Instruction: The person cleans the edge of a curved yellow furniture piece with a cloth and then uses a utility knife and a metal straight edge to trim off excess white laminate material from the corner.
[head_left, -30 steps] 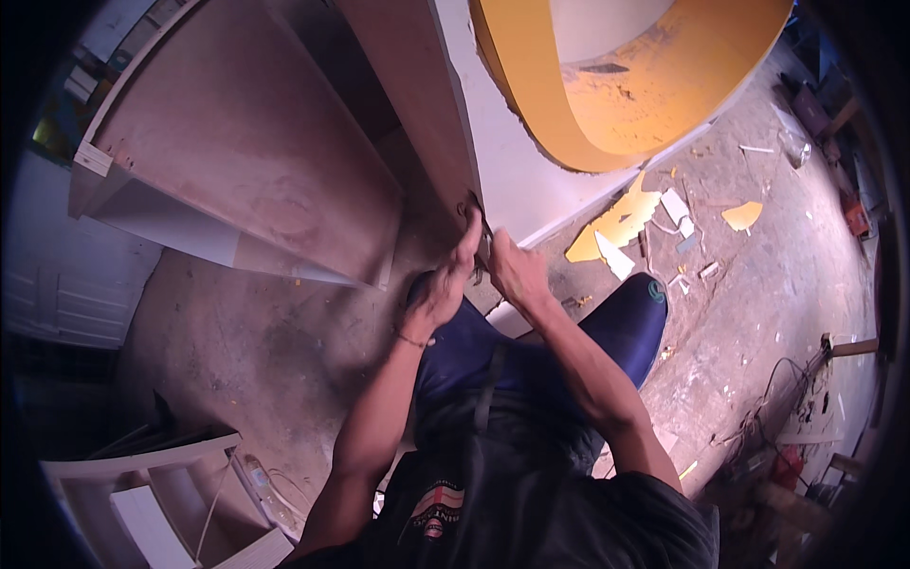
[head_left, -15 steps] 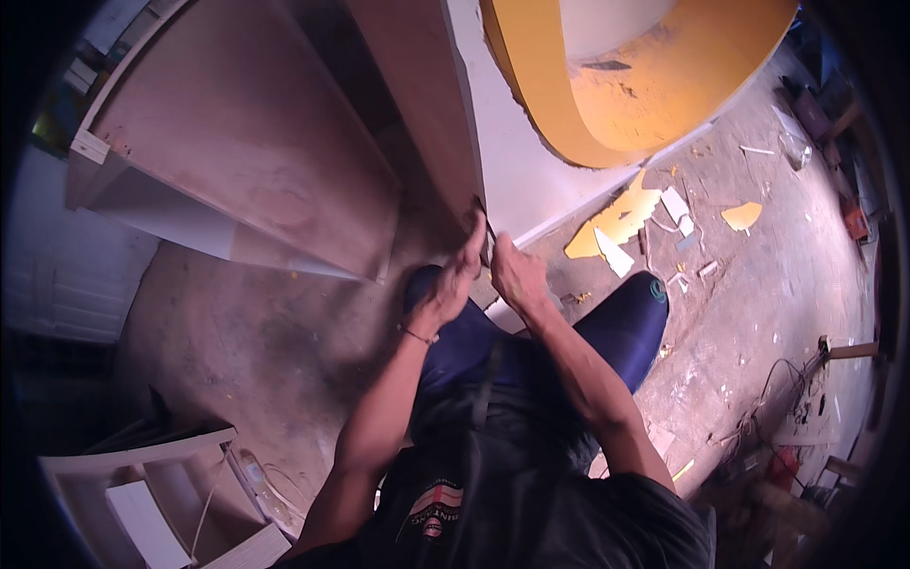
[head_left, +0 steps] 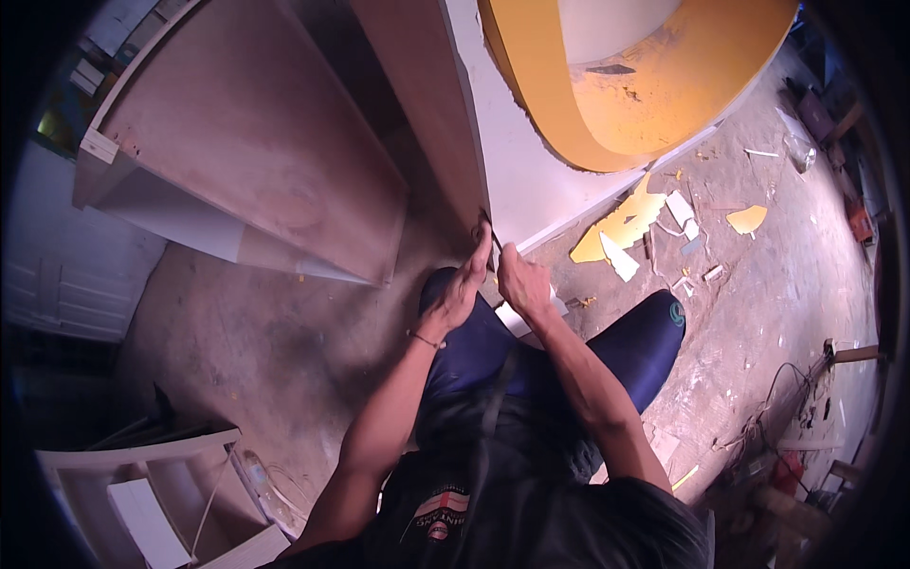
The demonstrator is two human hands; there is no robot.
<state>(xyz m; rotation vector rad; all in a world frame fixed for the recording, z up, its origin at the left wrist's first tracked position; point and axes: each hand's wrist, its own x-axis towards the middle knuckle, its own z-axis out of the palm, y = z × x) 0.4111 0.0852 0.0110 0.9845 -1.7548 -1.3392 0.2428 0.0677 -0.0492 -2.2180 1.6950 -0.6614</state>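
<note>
A thin dark hand tool, its exact kind too small to tell, [head_left: 497,240] is in my right hand [head_left: 524,284], whose fingers are closed around its near end. It lies along the edge where the white face [head_left: 519,194] of a large panelled piece meets its brown side [head_left: 431,114]. My left hand [head_left: 462,292] has its fingers stretched out flat, with the tips at the far end of the tool, against the brown side. A curved yellow sheet [head_left: 559,133] with a ragged edge borders the white face above my hands.
Another brown panelled piece [head_left: 256,142] stands at the left. Yellow and white offcuts [head_left: 621,228] litter the floor right of the white face. A wooden compartmented frame [head_left: 190,493] sits at lower left; cables [head_left: 768,408] lie at the right. My bent knees flank the work.
Both hands and the tool have slid slightly toward me along the edge. My right knee has shifted a little to the right, and the whole view has moved slightly.
</note>
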